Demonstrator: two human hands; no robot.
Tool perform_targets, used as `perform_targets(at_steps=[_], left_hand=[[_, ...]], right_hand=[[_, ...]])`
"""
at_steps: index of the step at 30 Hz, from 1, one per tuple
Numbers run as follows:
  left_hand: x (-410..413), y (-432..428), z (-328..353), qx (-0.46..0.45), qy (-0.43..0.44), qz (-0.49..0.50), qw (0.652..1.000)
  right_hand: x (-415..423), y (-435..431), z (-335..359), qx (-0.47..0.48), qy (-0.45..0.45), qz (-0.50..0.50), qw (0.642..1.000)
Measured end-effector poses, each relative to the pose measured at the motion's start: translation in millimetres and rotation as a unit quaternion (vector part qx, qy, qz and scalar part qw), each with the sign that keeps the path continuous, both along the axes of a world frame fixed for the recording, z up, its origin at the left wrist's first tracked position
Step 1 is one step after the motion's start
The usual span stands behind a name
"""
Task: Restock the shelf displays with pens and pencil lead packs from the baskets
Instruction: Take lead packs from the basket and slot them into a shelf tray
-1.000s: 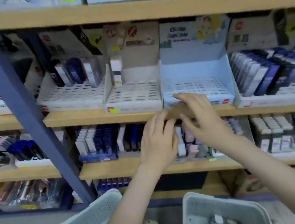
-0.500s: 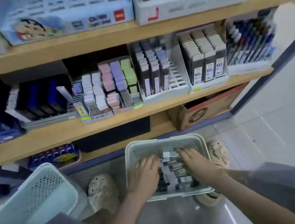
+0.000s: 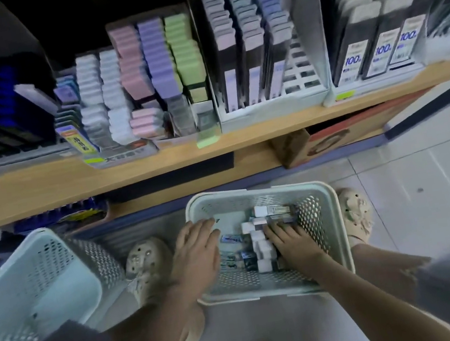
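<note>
A pale green perforated basket [image 3: 257, 192] stands on the floor between my feet, below the shelf. Small pencil lead packs [image 3: 258, 244] with white ends lie heaped in its middle and far right. My left hand [image 3: 198, 248] is inside the basket's left side, its fingers nearly straight and flat beside the packs. On the right, my right hand [image 3: 290, 241] reaches in and its fingers curl down onto a row of the white-ended packs. Shelf displays [image 3: 158, 71] above hold rows of pastel and grey packs.
A second, light blue basket [image 3: 27, 283] stands to the left on the floor. The wooden shelf edge [image 3: 156, 164] runs above both baskets. A cardboard box [image 3: 329, 140] sits under the shelf at right. My beige clogs [image 3: 146, 262] flank the green basket. White floor tiles lie to the right.
My view dropped from the upper shelves to the floor. Both hands left the shelf edge and went down into the green basket, and now they sit apart among the packs.
</note>
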State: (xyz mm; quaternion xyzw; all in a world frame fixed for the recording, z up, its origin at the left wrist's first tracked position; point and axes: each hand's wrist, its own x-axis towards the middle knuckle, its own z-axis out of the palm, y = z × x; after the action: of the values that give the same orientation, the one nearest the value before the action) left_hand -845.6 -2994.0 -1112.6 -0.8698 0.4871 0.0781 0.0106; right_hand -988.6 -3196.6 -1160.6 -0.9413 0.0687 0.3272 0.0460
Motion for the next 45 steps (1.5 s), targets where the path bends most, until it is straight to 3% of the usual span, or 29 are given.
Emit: perform_targets(at_steps=[6, 12, 23, 30, 38, 42, 45], left_hand=[[-2, 0, -4, -0.014, -0.012, 0.007, 1.0], [-4, -1, 0, 0.011, -0.012, 0.014, 1.0], [-4, -1, -1, -0.01, -0.038, 0.013, 0.999], [-4, -1, -4, -0.014, -0.04, 0.015, 0.999], [-7, -3, 5, 0.009, -0.02, 0.024, 0.999], [-12, -6, 18, 0.011, 0.062, 0.052, 0.997], [-20, -24, 53, -0.091, 0.25, 0.124, 0.956]], right_hand=[[4, -1, 2, -0.039, -0.039, 0.086, 0.995], [3, 3, -3, -0.052, -0.073, 0.097, 0.991], [7, -1, -6, -0.096, -0.025, 0.137, 0.986], [5, 2, -13, -0.088, -0.159, 0.145, 0.973], [6, 7, 10, -0.043, -0.179, 0.144, 0.972], [19, 10, 59, 0.027, -0.272, 0.082, 0.958], [29, 21, 101, 0.197, -0.295, -0.04, 0.934]])
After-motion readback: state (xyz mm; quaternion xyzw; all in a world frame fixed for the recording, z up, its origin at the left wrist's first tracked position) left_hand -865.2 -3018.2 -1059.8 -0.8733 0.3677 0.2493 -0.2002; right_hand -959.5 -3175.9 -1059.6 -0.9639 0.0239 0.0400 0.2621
